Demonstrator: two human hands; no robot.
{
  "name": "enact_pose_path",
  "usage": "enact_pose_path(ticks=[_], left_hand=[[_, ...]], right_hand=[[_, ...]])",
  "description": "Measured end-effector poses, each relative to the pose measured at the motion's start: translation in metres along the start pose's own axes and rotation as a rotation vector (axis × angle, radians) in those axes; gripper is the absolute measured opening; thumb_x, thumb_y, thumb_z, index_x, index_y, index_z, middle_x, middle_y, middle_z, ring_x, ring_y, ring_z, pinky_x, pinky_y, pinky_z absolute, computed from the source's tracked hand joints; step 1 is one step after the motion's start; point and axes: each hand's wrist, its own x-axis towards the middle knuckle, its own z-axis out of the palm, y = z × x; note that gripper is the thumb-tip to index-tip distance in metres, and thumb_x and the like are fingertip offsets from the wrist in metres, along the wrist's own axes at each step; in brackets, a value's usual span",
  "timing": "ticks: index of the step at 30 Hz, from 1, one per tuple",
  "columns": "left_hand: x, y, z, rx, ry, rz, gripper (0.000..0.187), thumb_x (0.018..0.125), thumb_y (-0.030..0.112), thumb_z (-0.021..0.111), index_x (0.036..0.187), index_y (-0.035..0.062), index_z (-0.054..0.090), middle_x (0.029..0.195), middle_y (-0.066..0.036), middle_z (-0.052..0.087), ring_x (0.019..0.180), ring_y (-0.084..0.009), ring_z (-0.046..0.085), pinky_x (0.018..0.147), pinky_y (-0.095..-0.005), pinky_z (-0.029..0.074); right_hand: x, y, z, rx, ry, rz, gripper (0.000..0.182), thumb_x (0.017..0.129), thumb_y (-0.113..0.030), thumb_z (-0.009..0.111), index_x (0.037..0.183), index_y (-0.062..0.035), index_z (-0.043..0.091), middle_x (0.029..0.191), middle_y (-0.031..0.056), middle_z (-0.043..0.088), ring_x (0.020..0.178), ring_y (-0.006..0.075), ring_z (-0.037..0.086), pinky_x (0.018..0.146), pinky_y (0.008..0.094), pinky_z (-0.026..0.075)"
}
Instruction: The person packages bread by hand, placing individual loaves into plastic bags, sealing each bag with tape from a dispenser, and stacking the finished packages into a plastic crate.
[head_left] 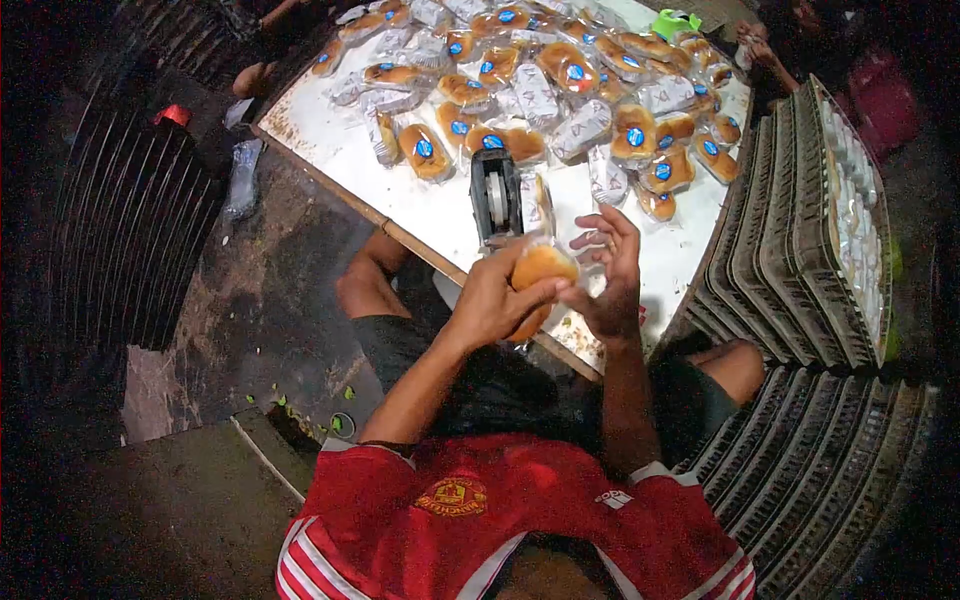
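Note:
A golden bread bun (pixel 545 264) in a clear plastic wrapper is gripped in my left hand (pixel 490 295), over the table's near edge. My right hand (pixel 612 275) is raised just beside it, fingers spread and thumb close to the bun. Just beyond my hands stands a black tape dispenser (pixel 496 197) with a pale roll in it. Next to the dispenser, a wrapped bun (pixel 536 205) lies partly hidden behind my hands. Many wrapped buns with blue round stickers (pixel 424 151) are heaped further back, some showing their white printed side.
The white table (pixel 345 170) has a wooden edge and scattered crumbs. Stacked trays (pixel 790 230) rise at its right, with more stacks at lower right (pixel 810 470) and left (pixel 125 220). A bright green item (pixel 676 24) lies at the back. Other people's hands show at the far edges.

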Motion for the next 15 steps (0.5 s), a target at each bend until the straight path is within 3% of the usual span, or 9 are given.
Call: enact_pose_path(ticks=[2, 3, 5, 8, 10, 11, 12, 13, 15], left_hand=[[-0.007, -0.004, -0.004, 0.127, -0.123, 0.018, 0.059, 0.082, 0.031, 0.082, 0.127, 0.0008, 0.059, 0.103, -0.015, 0.07, 0.095, -0.0196, 0.067, 0.084, -0.035, 0.053], [-0.008, 0.002, -0.006, 0.15, -0.199, -0.003, 0.07, 0.081, 0.032, 0.083, 0.137, 0.0014, 0.054, 0.109, -0.015, 0.069, 0.098, -0.0213, 0.066, 0.088, -0.0356, 0.052], [-0.013, 0.003, -0.015, -0.04, -0.267, 0.033, 0.074, 0.082, 0.032, 0.081, 0.141, 0.002, 0.05, 0.113, -0.014, 0.068, 0.101, -0.0218, 0.065, 0.09, -0.0352, 0.052], [-0.013, -0.014, -0.041, -0.541, -0.397, 0.014, 0.073, 0.091, 0.04, 0.071, 0.146, 0.0016, 0.042, 0.12, -0.014, 0.064, 0.112, -0.0197, 0.059, 0.098, -0.0325, 0.047], [-0.013, -0.013, -0.059, -0.387, -0.338, 0.003, 0.074, 0.094, 0.048, 0.063, 0.146, 0.0, 0.041, 0.122, -0.013, 0.064, 0.115, -0.0199, 0.057, 0.101, -0.0345, 0.045], [-0.013, -0.015, -0.064, -0.312, -0.344, -0.009, 0.079, 0.093, 0.057, 0.059, 0.144, -0.0014, 0.044, 0.126, -0.012, 0.063, 0.118, -0.0207, 0.056, 0.103, -0.0362, 0.042], [-0.013, -0.016, -0.065, -0.289, -0.354, 0.021, 0.079, 0.092, 0.057, 0.061, 0.143, -0.0012, 0.045, 0.126, -0.012, 0.064, 0.119, -0.0207, 0.056, 0.103, -0.0363, 0.042], [-0.01, -0.017, -0.066, -0.267, -0.359, 0.061, 0.079, 0.09, 0.056, 0.064, 0.142, -0.001, 0.047, 0.126, -0.012, 0.064, 0.119, -0.0208, 0.055, 0.104, -0.0363, 0.042], [-0.01, -0.006, -0.065, -0.155, -0.371, 0.057, 0.077, 0.084, 0.052, 0.074, 0.137, 0.0004, 0.053, 0.121, -0.013, 0.066, 0.117, -0.0211, 0.058, 0.103, -0.0361, 0.043]], right_hand=[[0.007, -0.024, -0.002, -0.518, -0.184, 0.072, 0.075, 0.067, -0.043, 0.089, 0.12, 0.0001, 0.057, 0.106, 0.0088, 0.063, 0.091, 0.0174, 0.062, 0.077, 0.0347, 0.053], [0.007, -0.022, -0.002, -0.588, -0.219, -0.069, 0.06, 0.071, -0.037, 0.087, 0.11, 0.0, 0.06, 0.096, 0.007, 0.063, 0.083, 0.0162, 0.06, 0.071, 0.0325, 0.05], [0.009, -0.016, -0.002, -0.724, -0.298, -0.366, 0.031, 0.079, -0.023, 0.083, 0.091, 0.0, 0.065, 0.077, 0.0034, 0.061, 0.066, 0.0138, 0.056, 0.06, 0.028, 0.045], [-0.004, -0.028, -0.011, 0.199, -0.213, 0.22, 0.023, 0.083, -0.017, 0.079, 0.077, -0.0002, 0.064, 0.066, 0.004, 0.057, 0.058, 0.0133, 0.051, 0.053, 0.0286, 0.041], [0.005, -0.022, 0.001, -0.225, -0.303, 0.028, 0.031, 0.084, -0.017, 0.079, 0.068, -0.0004, 0.058, 0.062, 0.0046, 0.055, 0.052, 0.0133, 0.048, 0.05, 0.0296, 0.039], [0.006, -0.026, 0.004, -0.277, -0.274, 0.005, 0.033, 0.084, -0.019, 0.079, 0.067, -0.0004, 0.058, 0.061, 0.0047, 0.054, 0.052, 0.0136, 0.047, 0.051, 0.03, 0.039], [0.008, -0.032, 0.006, -0.331, -0.243, -0.022, 0.035, 0.084, -0.02, 0.078, 0.066, -0.0004, 0.057, 0.061, 0.0048, 0.054, 0.053, 0.0139, 0.047, 0.051, 0.0305, 0.039], [0.004, -0.034, 0.004, -0.012, -0.272, 0.071, 0.036, 0.085, -0.021, 0.077, 0.065, -0.0004, 0.056, 0.06, 0.0051, 0.053, 0.052, 0.0142, 0.046, 0.051, 0.0302, 0.038], [0.011, -0.045, -0.004, -0.146, -0.411, 0.076, 0.029, 0.087, -0.026, 0.075, 0.076, -0.0002, 0.067, 0.063, 0.0077, 0.062, 0.057, 0.0152, 0.058, 0.054, 0.0314, 0.048]])
